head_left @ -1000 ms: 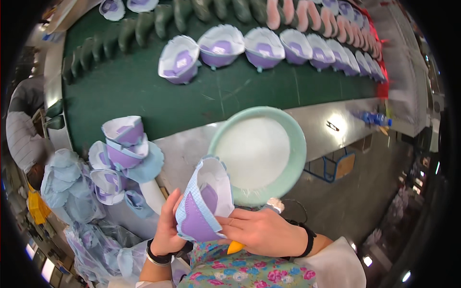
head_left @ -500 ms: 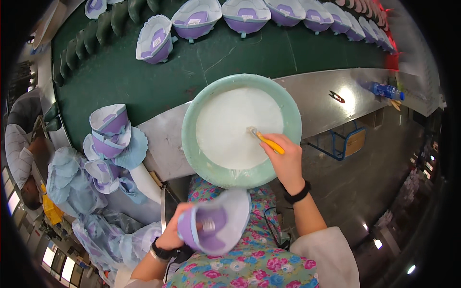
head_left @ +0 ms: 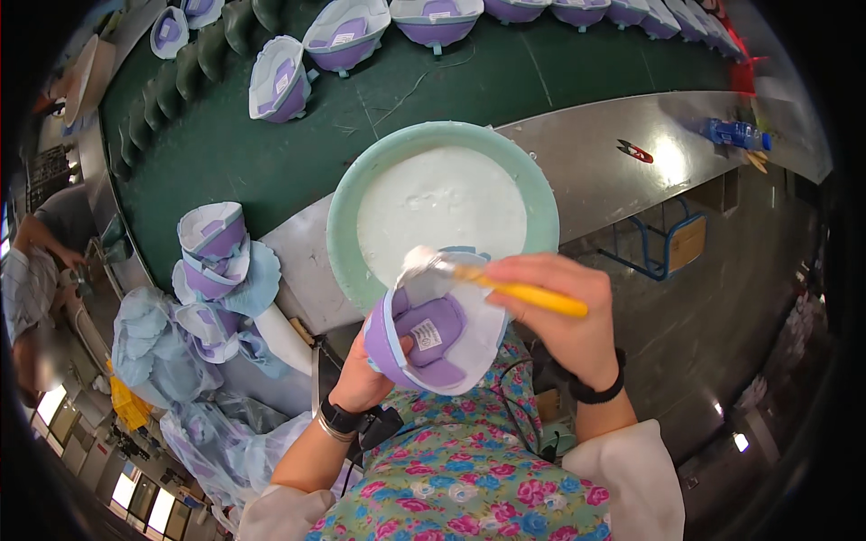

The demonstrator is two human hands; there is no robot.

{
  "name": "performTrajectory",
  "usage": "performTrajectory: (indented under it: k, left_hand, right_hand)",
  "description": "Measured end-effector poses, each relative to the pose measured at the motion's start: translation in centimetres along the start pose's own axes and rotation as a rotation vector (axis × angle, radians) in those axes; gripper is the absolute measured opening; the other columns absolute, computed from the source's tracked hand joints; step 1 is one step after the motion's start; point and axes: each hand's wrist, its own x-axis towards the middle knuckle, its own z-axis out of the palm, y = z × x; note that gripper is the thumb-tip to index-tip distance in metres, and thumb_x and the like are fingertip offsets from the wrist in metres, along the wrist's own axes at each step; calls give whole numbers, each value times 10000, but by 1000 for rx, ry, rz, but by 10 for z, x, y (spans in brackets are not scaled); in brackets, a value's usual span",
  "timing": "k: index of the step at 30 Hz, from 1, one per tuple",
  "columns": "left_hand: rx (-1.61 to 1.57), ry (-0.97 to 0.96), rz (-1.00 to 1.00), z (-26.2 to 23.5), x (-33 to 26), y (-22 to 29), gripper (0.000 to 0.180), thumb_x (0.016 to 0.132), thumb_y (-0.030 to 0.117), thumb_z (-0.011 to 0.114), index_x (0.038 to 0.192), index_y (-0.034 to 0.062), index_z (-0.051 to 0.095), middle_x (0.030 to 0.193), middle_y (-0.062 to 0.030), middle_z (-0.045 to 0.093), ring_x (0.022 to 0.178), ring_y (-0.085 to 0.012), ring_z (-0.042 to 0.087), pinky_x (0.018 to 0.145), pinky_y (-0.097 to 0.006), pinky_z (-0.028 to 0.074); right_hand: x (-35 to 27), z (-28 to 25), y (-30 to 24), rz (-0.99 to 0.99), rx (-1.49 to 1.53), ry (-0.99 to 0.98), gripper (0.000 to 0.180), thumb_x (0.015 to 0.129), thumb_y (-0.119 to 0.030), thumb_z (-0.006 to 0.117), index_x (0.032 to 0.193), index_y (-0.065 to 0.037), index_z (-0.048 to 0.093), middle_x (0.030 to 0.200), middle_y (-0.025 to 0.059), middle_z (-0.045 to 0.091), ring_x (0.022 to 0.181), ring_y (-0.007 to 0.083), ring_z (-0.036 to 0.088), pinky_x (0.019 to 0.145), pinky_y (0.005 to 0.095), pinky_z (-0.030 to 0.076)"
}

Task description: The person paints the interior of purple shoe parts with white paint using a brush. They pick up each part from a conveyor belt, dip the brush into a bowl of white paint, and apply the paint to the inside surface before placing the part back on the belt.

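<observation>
My left hand holds a purple and white shoe upper from below, its open inside turned up toward me. My right hand grips a yellow-handled brush; its white-coated bristles rest on the upper's rim. Just beyond both hands stands a pale green basin filled with white glue, on the grey metal bench.
A green conveyor belt carries a row of similar purple uppers. A stack of uppers and pale blue pieces lies at my left. Small red snips and a blue bottle lie on the bench. Another person stands far left.
My right hand drew the brush out of the basin and brought it to the upper's rim. My left hand raised the upper toward the basin.
</observation>
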Motion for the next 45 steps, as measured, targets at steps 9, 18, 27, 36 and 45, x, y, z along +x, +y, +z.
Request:
performTrajectory:
  k: [9, 18, 27, 36, 45]
  left_hand:
    - [296, 290, 267, -17, 4, -3, 468, 865, -58, 572, 1301, 84, 477, 1007, -19, 599, 790, -72, 568, 649, -237, 493]
    - [258, 256, 431, -1, -1, 9, 390, 878, -33, 565, 1255, 39, 496, 1089, -42, 590, 975, -118, 572, 836, -271, 484]
    - [-127, -91, 121, -12, -2, 15, 155, 845, 89, 590, 991, 44, 567, 1234, -177, 532, 1151, -319, 538, 980, -490, 455]
    - [-142, 18, -364, 33, -16, 24, 296, 898, 185, 504, 1129, 11, 567, 875, -78, 611, 749, -142, 596, 657, -280, 512]
    - [-126, 65, 444, -77, 24, 108, 249, 937, 199, 511, 1182, 151, 512, 1101, -25, 580, 962, -177, 551, 802, -389, 458]
  right_hand:
    - [-37, -1, 17, 529, 95, 185, 140, 735, -84, 771, 771, 11, 674, 632, 53, 638, 610, 52, 591, 557, 202, 466]
    - [-38, -3, -3, 364, 0, 96, 123, 729, -68, 763, 766, 3, 670, 671, 71, 659, 615, 103, 639, 567, 232, 493]
    - [-16, -12, -37, -145, -111, -63, 157, 696, -4, 757, 833, -19, 683, 811, 78, 671, 698, 168, 648, 630, 274, 509]
    - [18, 12, -43, -121, -144, -222, 104, 750, -78, 727, 819, -21, 675, 746, 93, 660, 630, 188, 633, 582, 272, 489]
    - [-8, 10, -73, 376, 11, 163, 127, 788, -62, 707, 740, 19, 622, 596, 33, 610, 525, 74, 573, 480, 202, 430]
